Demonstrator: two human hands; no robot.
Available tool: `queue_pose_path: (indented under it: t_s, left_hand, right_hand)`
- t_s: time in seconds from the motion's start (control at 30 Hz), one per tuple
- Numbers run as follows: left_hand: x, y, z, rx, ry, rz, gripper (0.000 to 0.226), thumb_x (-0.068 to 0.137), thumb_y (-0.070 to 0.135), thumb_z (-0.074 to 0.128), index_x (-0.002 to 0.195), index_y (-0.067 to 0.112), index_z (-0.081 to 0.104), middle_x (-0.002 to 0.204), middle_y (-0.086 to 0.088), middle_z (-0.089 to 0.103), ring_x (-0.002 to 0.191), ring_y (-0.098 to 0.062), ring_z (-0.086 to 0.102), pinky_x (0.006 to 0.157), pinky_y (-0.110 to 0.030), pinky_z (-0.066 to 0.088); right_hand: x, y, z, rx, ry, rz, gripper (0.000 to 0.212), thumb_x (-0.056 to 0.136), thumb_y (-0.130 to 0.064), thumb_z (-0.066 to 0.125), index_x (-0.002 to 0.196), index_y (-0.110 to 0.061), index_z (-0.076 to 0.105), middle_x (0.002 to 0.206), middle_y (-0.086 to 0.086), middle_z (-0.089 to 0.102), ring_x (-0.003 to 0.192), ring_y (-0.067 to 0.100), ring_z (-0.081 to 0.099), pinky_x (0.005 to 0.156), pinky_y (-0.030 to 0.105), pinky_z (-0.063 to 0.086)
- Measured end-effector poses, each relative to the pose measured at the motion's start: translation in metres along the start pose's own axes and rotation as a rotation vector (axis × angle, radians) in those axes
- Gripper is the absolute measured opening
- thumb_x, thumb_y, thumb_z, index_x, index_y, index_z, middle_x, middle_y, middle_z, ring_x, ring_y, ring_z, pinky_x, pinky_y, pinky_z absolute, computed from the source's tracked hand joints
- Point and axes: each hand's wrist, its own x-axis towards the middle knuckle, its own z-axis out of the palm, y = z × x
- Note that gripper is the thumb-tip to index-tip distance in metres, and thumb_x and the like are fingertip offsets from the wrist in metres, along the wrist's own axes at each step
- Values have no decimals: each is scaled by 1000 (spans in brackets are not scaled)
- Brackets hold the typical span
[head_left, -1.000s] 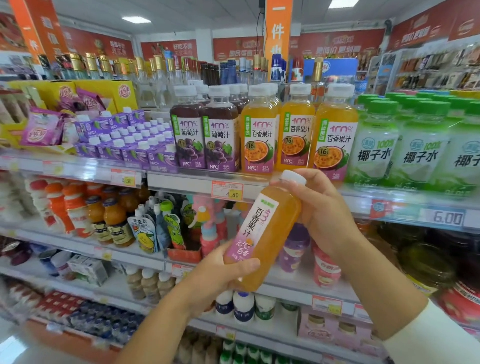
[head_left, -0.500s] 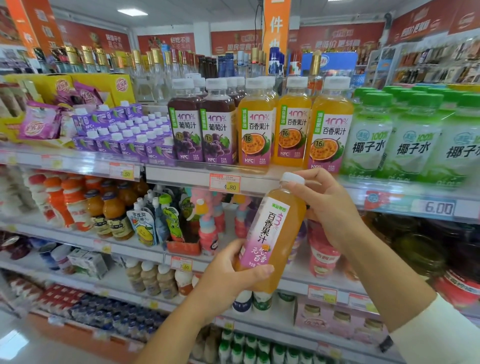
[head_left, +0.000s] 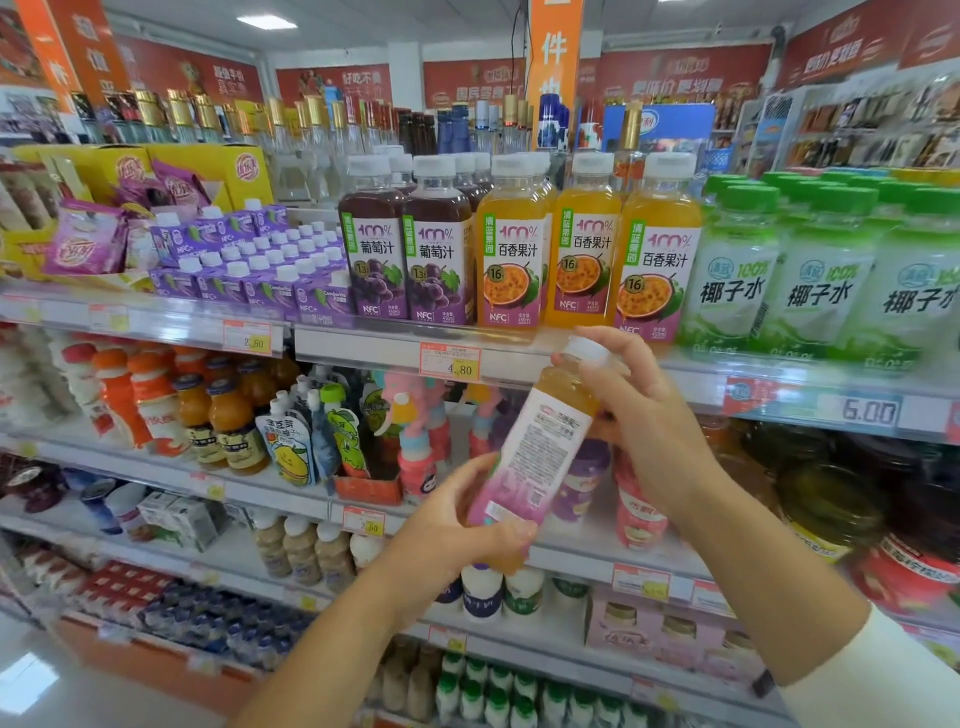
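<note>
I hold an orange passion-fruit juice bottle (head_left: 540, 447) with a white cap, tilted in front of the shelves, its back label with small print facing me. My left hand (head_left: 457, 530) grips the bottle's lower end from below. My right hand (head_left: 639, 415) grips its neck and cap end, fingers curled round it. Matching orange juice bottles (head_left: 587, 244) stand upright on the shelf just above.
Dark grape juice bottles (head_left: 405, 249) stand left of the orange ones, green-capped coconut water bottles (head_left: 821, 275) to the right. Purple cartons (head_left: 244, 270) fill the far left. A price rail (head_left: 452, 361) runs along the shelf edge. Lower shelves hold several small drinks.
The bottle has been turned about its axis: the front label faced me before, the printed back label faces me now. Both hands kept their hold.
</note>
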Motion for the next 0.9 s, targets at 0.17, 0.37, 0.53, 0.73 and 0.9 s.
queue_pose_path:
  t_s: [0.17, 0.37, 0.53, 0.73, 0.9]
  left_hand:
    - [-5, 2, 15, 246, 90, 78, 70, 70, 28, 88, 123, 43, 44, 107, 28, 65, 98, 10, 63, 76, -13, 52]
    - [-3, 4, -3, 13, -178, -77, 69, 71, 34, 77, 134, 27, 50, 128, 0, 66, 118, -20, 63, 98, -36, 52]
    - [-1, 3, 3, 81, -88, -36, 70, 72, 26, 86, 132, 25, 51, 122, 4, 70, 112, -16, 66, 89, -29, 55]
    - [5, 4, 14, 271, 81, 94, 77, 64, 27, 91, 124, 43, 45, 111, 29, 67, 101, 2, 67, 83, -22, 55]
    - [23, 32, 15, 335, 114, 233, 67, 72, 23, 85, 121, 46, 46, 108, 25, 68, 98, 8, 65, 75, -11, 51]
  right_hand:
    - [-1, -4, -1, -15, 120, -1, 14, 91, -25, 65, 103, -29, 60, 96, 4, 74, 80, 20, 70, 67, 34, 56]
    - [2, -3, -9, 265, 38, 81, 29, 78, -22, 69, 106, -24, 63, 112, 13, 71, 100, 34, 67, 90, 57, 48]
    - [4, -8, -12, 232, -106, 121, 32, 83, -20, 61, 115, -18, 59, 114, 12, 71, 98, 26, 69, 76, 41, 55]
    - [12, -28, -23, -143, -83, 47, 21, 86, -12, 68, 105, -16, 61, 99, 5, 74, 87, 22, 73, 65, 38, 60]
    - [28, -68, -25, -248, -148, -105, 27, 79, -12, 71, 103, -17, 60, 101, 2, 74, 90, 20, 72, 69, 35, 59]
